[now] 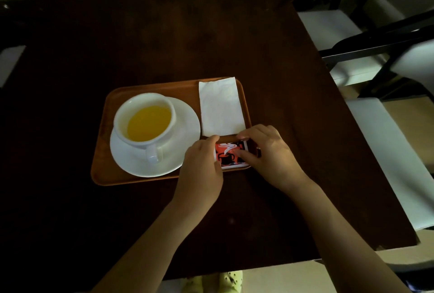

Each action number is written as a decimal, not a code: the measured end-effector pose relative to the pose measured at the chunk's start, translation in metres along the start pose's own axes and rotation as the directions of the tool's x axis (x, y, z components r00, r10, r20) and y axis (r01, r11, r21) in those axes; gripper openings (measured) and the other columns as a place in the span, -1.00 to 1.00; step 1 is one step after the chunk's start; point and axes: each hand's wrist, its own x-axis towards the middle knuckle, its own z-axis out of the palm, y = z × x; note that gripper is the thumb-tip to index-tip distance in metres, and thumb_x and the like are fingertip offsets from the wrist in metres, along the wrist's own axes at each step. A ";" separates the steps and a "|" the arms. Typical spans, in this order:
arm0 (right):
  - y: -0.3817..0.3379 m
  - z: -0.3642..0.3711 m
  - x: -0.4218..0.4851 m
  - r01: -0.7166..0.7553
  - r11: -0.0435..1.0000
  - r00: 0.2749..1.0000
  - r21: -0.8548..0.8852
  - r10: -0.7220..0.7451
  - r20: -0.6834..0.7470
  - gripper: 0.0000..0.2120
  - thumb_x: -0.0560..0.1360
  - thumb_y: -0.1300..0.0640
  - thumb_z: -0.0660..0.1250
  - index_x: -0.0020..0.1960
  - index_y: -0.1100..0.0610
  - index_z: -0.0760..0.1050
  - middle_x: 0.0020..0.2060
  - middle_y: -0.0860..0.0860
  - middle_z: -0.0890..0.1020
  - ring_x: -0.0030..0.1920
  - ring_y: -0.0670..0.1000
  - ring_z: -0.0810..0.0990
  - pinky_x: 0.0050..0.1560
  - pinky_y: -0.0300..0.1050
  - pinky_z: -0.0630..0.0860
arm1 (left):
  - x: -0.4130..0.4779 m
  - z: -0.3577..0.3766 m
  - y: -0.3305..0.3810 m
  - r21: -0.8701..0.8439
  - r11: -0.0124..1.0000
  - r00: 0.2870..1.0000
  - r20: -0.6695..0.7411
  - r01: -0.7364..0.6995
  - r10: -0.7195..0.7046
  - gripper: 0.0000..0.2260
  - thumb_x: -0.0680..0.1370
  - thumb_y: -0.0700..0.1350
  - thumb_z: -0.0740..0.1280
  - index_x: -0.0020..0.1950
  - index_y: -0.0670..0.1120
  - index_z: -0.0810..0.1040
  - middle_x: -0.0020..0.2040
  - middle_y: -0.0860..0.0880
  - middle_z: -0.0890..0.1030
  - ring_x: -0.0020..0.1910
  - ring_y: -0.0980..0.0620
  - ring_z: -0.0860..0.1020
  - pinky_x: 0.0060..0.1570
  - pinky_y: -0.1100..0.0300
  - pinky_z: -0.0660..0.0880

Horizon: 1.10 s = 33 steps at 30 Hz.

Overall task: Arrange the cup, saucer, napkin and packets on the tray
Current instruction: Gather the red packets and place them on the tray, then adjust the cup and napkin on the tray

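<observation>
An orange-brown tray (145,87) lies on the dark table. On its left half a white cup (143,119) of yellow liquid stands on a white saucer (185,133), handle towards me. A white folded napkin (220,107) lies along the tray's right side. Red-and-black packets (229,154) printed with a coffee cup lie at the tray's near right corner, just below the napkin. My left hand (202,163) holds their left edge. My right hand (267,154) pinches their right side, covering part of them.
The dark wooden table (187,22) reaches far beyond the tray. White-seated chairs with dark frames (380,58) stand along its right edge. Another chair (14,11) is at the far left. My yellow-green shoes (211,281) show below the table's near edge.
</observation>
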 end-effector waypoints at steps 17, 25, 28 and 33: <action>-0.003 -0.019 0.002 -0.027 0.992 0.996 0.127 0.037 -0.081 -0.68 0.46 0.12 0.34 0.20 0.05 0.44 0.04 -0.10 0.48 -0.02 -0.13 0.47 -0.17 -0.43 0.40 | -0.017 -0.037 0.010 -0.066 0.998 0.991 -0.133 -0.003 -0.006 -0.63 0.52 -0.17 0.26 0.32 0.00 0.39 0.24 0.04 0.53 0.13 0.17 0.49 0.05 0.37 0.47; -0.043 -0.020 0.039 -0.044 0.968 0.999 0.248 0.044 0.005 -0.69 0.48 0.08 0.31 0.22 -0.03 0.41 0.08 -0.10 0.55 -0.12 -0.20 0.50 -0.24 -0.45 0.36 | -0.028 -0.119 -0.045 -0.327 0.936 0.857 -0.435 0.134 -0.274 -0.75 0.51 -0.22 0.24 0.13 0.01 0.53 0.10 0.04 0.58 0.07 0.06 0.53 0.02 0.20 0.44; -0.058 -0.007 0.052 -0.070 0.966 0.995 0.248 0.049 0.091 -0.67 0.48 0.08 0.32 0.24 0.01 0.42 0.17 -0.03 0.56 -0.07 -0.14 0.48 -0.17 -0.39 0.40 | -0.016 -0.125 -0.076 -0.382 0.881 0.833 -0.361 0.279 -0.420 -0.70 0.51 -0.24 0.22 0.22 -0.05 0.48 0.19 -0.05 0.56 0.08 0.07 0.50 0.07 0.16 0.39; -0.075 0.012 0.065 -0.165 0.969 0.986 0.184 0.155 0.068 -0.73 0.49 0.16 0.31 0.19 0.11 0.48 0.16 0.07 0.59 -0.04 -0.04 0.55 -0.04 -0.23 0.46 | 0.010 -0.121 -0.101 -0.332 0.870 0.881 -0.180 0.364 -0.437 -0.63 0.48 -0.24 0.26 0.28 -0.08 0.44 0.23 -0.12 0.55 0.11 -0.01 0.51 0.07 0.15 0.39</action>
